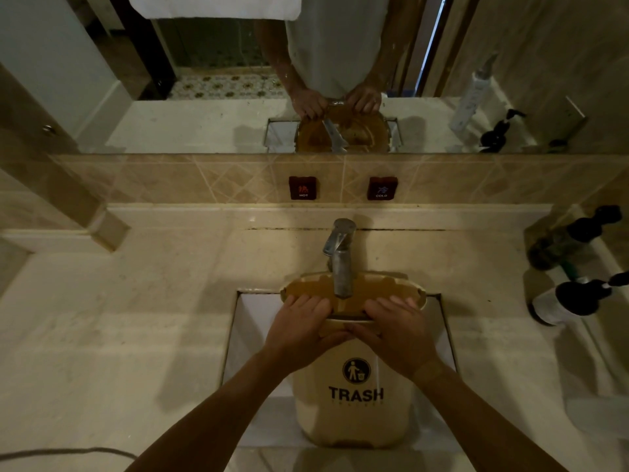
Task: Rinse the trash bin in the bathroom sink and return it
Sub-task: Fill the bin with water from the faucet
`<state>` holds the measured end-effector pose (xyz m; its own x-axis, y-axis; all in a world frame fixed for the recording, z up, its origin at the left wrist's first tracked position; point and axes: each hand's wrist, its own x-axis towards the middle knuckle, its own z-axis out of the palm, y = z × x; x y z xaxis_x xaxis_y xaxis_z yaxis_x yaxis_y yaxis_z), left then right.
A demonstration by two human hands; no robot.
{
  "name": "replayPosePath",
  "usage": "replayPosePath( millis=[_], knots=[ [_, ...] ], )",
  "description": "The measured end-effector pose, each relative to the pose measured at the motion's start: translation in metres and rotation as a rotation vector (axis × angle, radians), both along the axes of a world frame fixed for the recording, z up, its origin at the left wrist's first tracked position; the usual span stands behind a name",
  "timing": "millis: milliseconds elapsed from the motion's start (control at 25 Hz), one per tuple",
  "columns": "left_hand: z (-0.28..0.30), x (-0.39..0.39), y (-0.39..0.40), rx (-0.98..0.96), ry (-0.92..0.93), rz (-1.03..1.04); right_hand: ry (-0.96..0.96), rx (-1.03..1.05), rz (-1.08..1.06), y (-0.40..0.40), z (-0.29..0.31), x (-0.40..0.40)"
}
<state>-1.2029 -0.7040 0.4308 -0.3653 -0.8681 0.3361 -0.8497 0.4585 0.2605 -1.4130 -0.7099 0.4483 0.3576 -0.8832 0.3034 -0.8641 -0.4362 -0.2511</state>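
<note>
A beige trash bin (354, 413) marked "TRASH" lies tilted in the white rectangular sink (248, 328), its open mouth turned up and back under the chrome faucet (340, 264). My left hand (299, 332) grips the near rim on the left, fingers over the edge and thumb under it. On the right side my right hand (398, 335) grips the same rim the same way. The two thumbs almost meet at the middle of the rim. I cannot tell whether water runs from the faucet.
Red HOT (303, 188) and COLD (382, 188) labels sit on the tiled backsplash under a mirror. Pump bottles (571, 298) stand on the counter at the right. A dark cable (68, 453) crosses the near-left counter (119, 335).
</note>
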Motion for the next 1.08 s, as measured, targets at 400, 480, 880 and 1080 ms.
replayPosePath(
  millis=[400, 480, 880, 1080],
  knots=[
    [0.004, -0.001, 0.000, 0.016, 0.026, -0.002, 0.001, 0.043, 0.007, 0.001, 0.006, 0.000],
    [0.004, -0.001, -0.001, 0.018, 0.023, -0.008, -0.005, 0.051, 0.013, 0.001, 0.007, 0.000],
    [0.018, 0.006, -0.005, 0.339, 0.172, -0.073, -0.048, 0.090, -0.001, 0.002, 0.010, 0.002],
    [0.054, -0.005, -0.054, 0.818, 0.667, 0.285, -0.058, 0.107, 0.001, 0.001, 0.012, 0.003]
  ],
)
